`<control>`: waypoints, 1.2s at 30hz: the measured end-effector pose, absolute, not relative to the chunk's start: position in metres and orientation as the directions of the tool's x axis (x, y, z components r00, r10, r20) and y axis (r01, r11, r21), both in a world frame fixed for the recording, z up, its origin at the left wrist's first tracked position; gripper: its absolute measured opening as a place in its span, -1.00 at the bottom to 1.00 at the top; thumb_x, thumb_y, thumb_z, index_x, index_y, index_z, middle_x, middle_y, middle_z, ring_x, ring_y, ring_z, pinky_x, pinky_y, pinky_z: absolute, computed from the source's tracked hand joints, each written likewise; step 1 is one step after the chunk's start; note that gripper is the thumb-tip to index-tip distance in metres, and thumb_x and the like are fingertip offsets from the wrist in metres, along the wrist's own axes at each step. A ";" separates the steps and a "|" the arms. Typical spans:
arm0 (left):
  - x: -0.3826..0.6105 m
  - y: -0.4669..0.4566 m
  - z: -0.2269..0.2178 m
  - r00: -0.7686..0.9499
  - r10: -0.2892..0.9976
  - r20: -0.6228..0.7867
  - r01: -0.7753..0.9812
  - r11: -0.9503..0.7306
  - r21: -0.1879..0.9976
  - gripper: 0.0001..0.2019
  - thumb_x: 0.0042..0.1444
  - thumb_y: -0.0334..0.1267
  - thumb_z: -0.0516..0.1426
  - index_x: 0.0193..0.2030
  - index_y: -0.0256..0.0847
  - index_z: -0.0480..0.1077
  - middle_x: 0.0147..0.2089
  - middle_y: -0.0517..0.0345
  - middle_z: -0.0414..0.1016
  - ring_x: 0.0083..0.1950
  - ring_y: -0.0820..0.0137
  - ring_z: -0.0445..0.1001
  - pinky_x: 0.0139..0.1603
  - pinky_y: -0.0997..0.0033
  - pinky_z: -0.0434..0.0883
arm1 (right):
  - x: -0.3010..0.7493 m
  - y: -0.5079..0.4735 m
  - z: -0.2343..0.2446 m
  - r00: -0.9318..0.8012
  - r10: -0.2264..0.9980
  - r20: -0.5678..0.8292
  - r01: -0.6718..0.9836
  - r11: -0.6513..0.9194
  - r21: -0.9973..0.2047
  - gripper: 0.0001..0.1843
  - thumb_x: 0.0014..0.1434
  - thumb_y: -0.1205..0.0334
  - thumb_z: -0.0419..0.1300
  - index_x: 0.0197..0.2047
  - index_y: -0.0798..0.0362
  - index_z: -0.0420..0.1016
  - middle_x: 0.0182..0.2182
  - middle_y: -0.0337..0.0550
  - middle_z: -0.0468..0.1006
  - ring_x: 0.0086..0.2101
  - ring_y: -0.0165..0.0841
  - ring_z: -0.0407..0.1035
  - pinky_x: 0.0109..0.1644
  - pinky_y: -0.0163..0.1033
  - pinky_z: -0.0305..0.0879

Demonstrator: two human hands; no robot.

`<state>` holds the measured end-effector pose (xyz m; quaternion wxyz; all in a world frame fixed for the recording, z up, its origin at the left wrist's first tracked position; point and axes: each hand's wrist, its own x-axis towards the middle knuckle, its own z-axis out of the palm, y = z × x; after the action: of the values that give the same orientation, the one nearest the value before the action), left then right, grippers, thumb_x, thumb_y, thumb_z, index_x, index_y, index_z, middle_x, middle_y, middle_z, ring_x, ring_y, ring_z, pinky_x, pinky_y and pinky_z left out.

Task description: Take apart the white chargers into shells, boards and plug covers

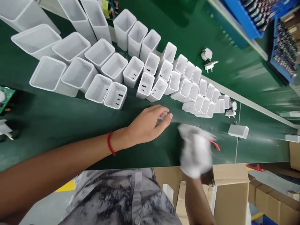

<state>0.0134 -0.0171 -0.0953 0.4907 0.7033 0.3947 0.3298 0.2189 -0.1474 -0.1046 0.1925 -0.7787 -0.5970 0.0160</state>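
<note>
My left hand [150, 125], bare with a red cord bracelet at the wrist, hovers over the green bench just in front of the rows of white plastic housings [116, 96]. Its fingers curl loosely, thumb apart from them, and nothing shows in its grip. To the right, my right hand [196, 150] is a white smear of motion near the bench's front edge. It looks covered by a white glove; its fingers and anything in them cannot be made out. A small red item [214, 144] shows beside it, too blurred to name.
A single white housing [238, 131] lies farther right. Plug parts [211, 65] sit on the back ledge, near blue trays [253, 18] of small components. A circuit board [6, 98] is at the left edge. Cardboard boxes [232, 193] stand below the front edge.
</note>
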 end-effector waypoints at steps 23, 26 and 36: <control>0.015 -0.026 -0.076 0.770 0.631 0.101 0.205 -0.394 0.896 -0.39 0.24 -0.14 0.13 0.37 -0.20 0.07 0.39 -0.05 0.13 0.40 0.18 0.16 0.38 0.18 0.25 | 0.211 -0.131 -0.110 0.040 0.828 0.559 0.984 0.064 -0.166 -0.27 0.13 0.24 0.32 0.32 -0.14 0.18 -0.01 -0.06 0.56 -0.11 -0.25 0.54 -0.11 -0.23 0.52; 0.019 -0.023 -0.082 0.760 0.643 0.092 0.204 -0.371 0.906 -0.49 0.28 -0.15 0.08 0.33 -0.21 0.14 0.37 -0.03 0.16 0.36 0.21 0.22 0.37 0.24 0.26 | 0.218 -0.132 -0.111 -0.021 0.871 0.491 0.977 0.121 -0.173 -0.34 0.16 0.26 0.28 0.30 -0.17 0.22 0.03 -0.07 0.54 -0.05 -0.26 0.51 -0.07 -0.23 0.50; 0.013 -0.023 -0.076 0.793 0.605 0.074 0.175 -0.343 0.923 -0.46 0.31 -0.20 0.02 0.40 -0.05 0.01 0.40 0.11 0.19 0.36 0.23 0.26 0.37 0.21 0.27 | 0.212 -0.131 -0.102 0.397 0.839 0.371 0.765 -0.079 -0.639 -0.51 0.15 0.18 0.28 0.17 -0.09 0.43 -0.03 -0.11 0.59 -0.08 -0.24 0.52 0.02 -0.12 0.47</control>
<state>0.0134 -0.0234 -0.0756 0.5176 0.7927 0.2461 0.2076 0.2119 -0.1312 -0.1020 0.4013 -0.7331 -0.5472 0.0463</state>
